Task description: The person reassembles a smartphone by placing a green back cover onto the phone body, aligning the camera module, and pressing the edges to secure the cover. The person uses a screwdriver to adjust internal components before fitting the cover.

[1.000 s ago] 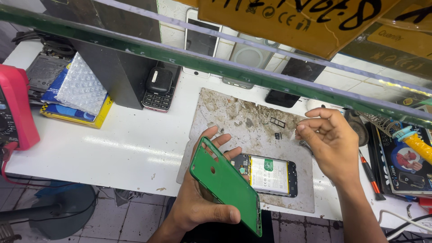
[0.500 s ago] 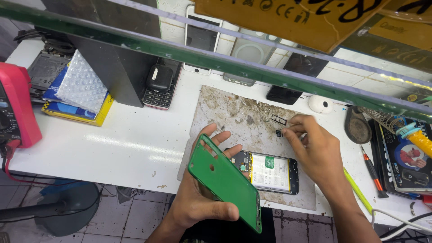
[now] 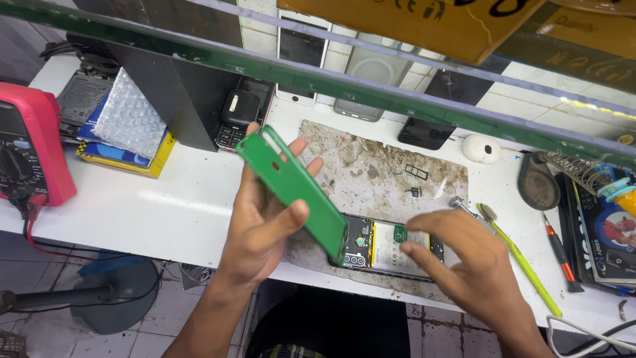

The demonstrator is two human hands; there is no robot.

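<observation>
1. Seen from the head camera, the left hand point(image 3: 265, 219) grips a green back cover point(image 3: 291, 189), with the thumb pressed across its inner face and the fingers spread behind it. The cover is lifted above the white bench point(image 3: 165, 212), just left of the opened phone point(image 3: 391, 246).
2. One opened phone lies flat on the worn grey mat point(image 3: 384, 172), near the mat's front edge. Its long axis runs left to right, with the camera end toward the left hand. The lower end of the cover hangs just over that left end; whether they touch cannot be told.
3. The right hand point(image 3: 464, 265) hovers over the right part of the phone with fingers loosely curled and slightly blurred. It clasps nothing that can be seen, and whether its fingertips touch the phone cannot be told.
4. The cover's long axis runs diagonally, from upper left, away from the person, down to lower right. It is tilted on edge, its inner side facing the camera.
5. Counted: one cover, one opened phone, two hands, set apart from each other with the phone between them.
6. Around them sit one red meter point(image 3: 26, 142) at far left, one small dark keypad phone point(image 3: 235, 119) behind the cover, one yellow-green tool point(image 3: 523, 262) and one red-handled screwdriver point(image 3: 560, 255) to the right.
</observation>
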